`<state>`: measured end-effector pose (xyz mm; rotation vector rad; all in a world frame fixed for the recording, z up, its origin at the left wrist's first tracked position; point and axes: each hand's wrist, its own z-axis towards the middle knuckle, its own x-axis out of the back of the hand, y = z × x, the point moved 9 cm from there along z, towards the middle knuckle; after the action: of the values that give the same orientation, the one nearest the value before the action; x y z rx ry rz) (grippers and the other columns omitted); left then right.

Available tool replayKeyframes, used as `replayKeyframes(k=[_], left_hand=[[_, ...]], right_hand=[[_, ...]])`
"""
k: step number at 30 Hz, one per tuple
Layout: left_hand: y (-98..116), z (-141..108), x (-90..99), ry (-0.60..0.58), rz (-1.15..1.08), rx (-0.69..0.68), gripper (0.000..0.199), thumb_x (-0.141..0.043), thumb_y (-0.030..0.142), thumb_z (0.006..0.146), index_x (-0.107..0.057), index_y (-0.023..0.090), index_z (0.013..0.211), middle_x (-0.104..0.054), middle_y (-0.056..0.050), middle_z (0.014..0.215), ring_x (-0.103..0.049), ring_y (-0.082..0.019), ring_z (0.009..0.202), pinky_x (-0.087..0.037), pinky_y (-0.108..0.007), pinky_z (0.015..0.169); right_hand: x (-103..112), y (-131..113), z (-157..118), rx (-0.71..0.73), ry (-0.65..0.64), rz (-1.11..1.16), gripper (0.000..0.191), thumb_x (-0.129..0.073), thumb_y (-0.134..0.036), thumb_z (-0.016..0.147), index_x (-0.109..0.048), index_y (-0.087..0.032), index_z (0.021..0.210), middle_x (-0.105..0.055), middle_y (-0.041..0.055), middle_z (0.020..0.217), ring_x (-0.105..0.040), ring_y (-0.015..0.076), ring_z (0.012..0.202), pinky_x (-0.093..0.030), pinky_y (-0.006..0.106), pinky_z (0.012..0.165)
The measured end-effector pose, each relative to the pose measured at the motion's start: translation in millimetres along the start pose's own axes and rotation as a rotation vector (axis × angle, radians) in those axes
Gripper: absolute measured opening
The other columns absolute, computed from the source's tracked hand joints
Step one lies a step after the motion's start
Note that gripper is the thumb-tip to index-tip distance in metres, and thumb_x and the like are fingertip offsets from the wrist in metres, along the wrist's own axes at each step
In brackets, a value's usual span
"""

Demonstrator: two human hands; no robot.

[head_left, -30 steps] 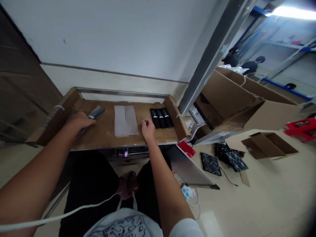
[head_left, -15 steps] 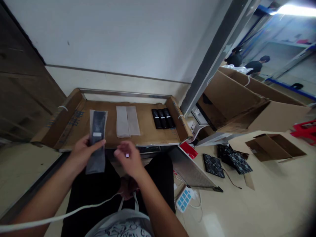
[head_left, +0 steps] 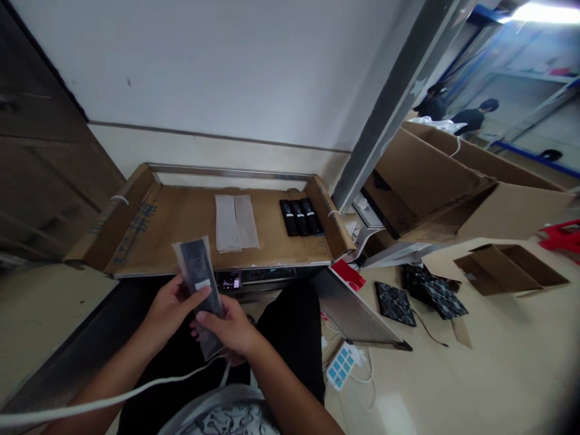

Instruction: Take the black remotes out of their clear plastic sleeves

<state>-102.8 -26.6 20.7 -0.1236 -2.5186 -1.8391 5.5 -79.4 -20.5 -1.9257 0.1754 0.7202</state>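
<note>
A long black remote control (head_left: 196, 261) with a white label lies inside a translucent plastic sleeve, tilted over my lap at the tray's front edge. My left hand (head_left: 168, 309) grips it from the left, thumb across it near the label. Lower down, my right hand (head_left: 234, 331) pinches the sleeve from the right, thumb on top. Two flat stacks of empty translucent sleeves (head_left: 236, 223) lie side by side on the cardboard-lined tray (head_left: 181, 211). Three similar black remotes (head_left: 300, 217) rest in a row at the tray's right end.
Under the tray is a lit phone screen (head_left: 229, 280). A white cable (head_left: 149, 383) crosses before me. To the right stand a large open carton (head_left: 435, 181) and a smaller carton (head_left: 510, 269). A power strip (head_left: 341, 366) lies on the floor. Two people sit in the far background.
My left hand has brought the sleeved remote right and down, toward my body. My right hand, free before, has closed on the sleeve's lower part. The phone screen has come into view.
</note>
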Motion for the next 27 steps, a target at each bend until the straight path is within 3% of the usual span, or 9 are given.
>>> replayKeyframes(k=[3, 6, 11, 15, 19, 21, 23, 25, 27], left_hand=[[12, 3, 0.7, -0.021, -0.074, -0.081, 0.043, -0.080, 0.056, 0.069, -0.068, 0.022, 0.094, -0.071, -0.002, 0.076, -0.064, -0.019, 0.061, -0.053, -0.029, 0.055], [41, 11, 20.8, 0.022, -0.087, -0.247, 0.040, -0.067, 0.058, 0.082, -0.071, 0.022, 0.100, -0.074, -0.004, 0.088, -0.068, -0.019, 0.074, -0.056, -0.031, 0.071], [72, 15, 44.9, 0.090, 0.325, -0.326, 0.037, -0.067, 0.053, 0.082, -0.076, 0.019, 0.094, -0.072, -0.002, 0.072, -0.064, -0.018, 0.061, -0.053, -0.029, 0.063], [101, -4, 45.4, 0.183, 0.551, -0.530, 0.030, -0.060, 0.048, 0.086, -0.077, 0.023, 0.090, -0.072, 0.000, 0.072, -0.064, -0.018, 0.062, -0.052, -0.029, 0.065], [129, -33, 38.1, 0.288, 0.696, -0.722, 0.022, -0.058, 0.045, 0.086, -0.075, 0.031, 0.086, -0.076, 0.001, 0.085, -0.070, -0.023, 0.078, -0.055, -0.034, 0.080], [138, -42, 36.8, 0.332, 0.706, -0.723, 0.021, -0.058, 0.046, 0.086, -0.075, 0.034, 0.086, -0.076, 0.002, 0.090, -0.071, -0.025, 0.084, -0.055, -0.037, 0.084], [138, -40, 41.4, 0.361, 0.634, -0.639, 0.023, -0.057, 0.049, 0.086, -0.074, 0.034, 0.088, -0.075, 0.001, 0.086, -0.070, -0.023, 0.075, -0.056, -0.036, 0.077], [129, -29, 45.8, 0.328, 0.543, -0.520, 0.029, -0.056, 0.054, 0.086, -0.073, 0.031, 0.093, -0.074, 0.000, 0.081, -0.067, -0.021, 0.066, -0.055, -0.033, 0.065], [120, -14, 46.1, 0.254, 0.531, -0.455, 0.041, -0.055, 0.060, 0.085, -0.072, 0.027, 0.102, -0.075, -0.002, 0.087, -0.069, -0.021, 0.073, -0.053, -0.030, 0.063]], right_hand=[[4, 2, -4, -0.015, -0.014, -0.055, 0.065, -0.084, -0.062, 0.064, -0.063, -0.017, 0.106, -0.070, 0.0021, 0.083, -0.064, 0.0120, 0.065, -0.052, 0.027, 0.064], [11, 6, -10, -0.041, -0.027, -0.091, 0.063, -0.083, -0.063, 0.065, -0.062, -0.017, 0.103, -0.070, 0.0033, 0.085, -0.064, 0.0126, 0.066, -0.052, 0.026, 0.061], [14, 8, -17, -0.054, -0.042, -0.122, 0.060, -0.083, -0.061, 0.066, -0.063, -0.018, 0.102, -0.071, 0.0034, 0.086, -0.064, 0.0118, 0.065, -0.052, 0.025, 0.061], [12, 9, -15, -0.062, -0.031, -0.125, 0.063, -0.087, -0.058, 0.060, -0.063, -0.018, 0.102, -0.070, 0.0024, 0.084, -0.063, 0.0117, 0.064, -0.052, 0.025, 0.060], [4, 15, -12, -0.100, -0.073, -0.100, 0.065, -0.093, -0.050, 0.055, -0.064, -0.018, 0.104, -0.068, 0.0002, 0.077, -0.064, 0.0126, 0.061, -0.054, 0.026, 0.058], [1, 20, -11, -0.120, -0.086, -0.101, 0.065, -0.093, -0.050, 0.053, -0.064, -0.017, 0.101, -0.068, 0.0003, 0.076, -0.064, 0.0125, 0.061, -0.055, 0.027, 0.058], [1, 24, -9, -0.121, -0.072, -0.120, 0.066, -0.093, -0.052, 0.050, -0.064, -0.017, 0.098, -0.066, -0.0003, 0.073, -0.063, 0.0125, 0.058, -0.053, 0.026, 0.055], [3, 26, -8, -0.103, -0.044, -0.155, 0.066, -0.092, -0.056, 0.050, -0.063, -0.018, 0.095, -0.064, -0.0017, 0.070, -0.061, 0.0120, 0.056, -0.050, 0.025, 0.053], [5, 22, -8, -0.049, -0.021, -0.205, 0.063, -0.089, -0.059, 0.054, -0.063, -0.018, 0.094, -0.061, -0.0032, 0.069, -0.058, 0.0105, 0.055, -0.048, 0.024, 0.053]])
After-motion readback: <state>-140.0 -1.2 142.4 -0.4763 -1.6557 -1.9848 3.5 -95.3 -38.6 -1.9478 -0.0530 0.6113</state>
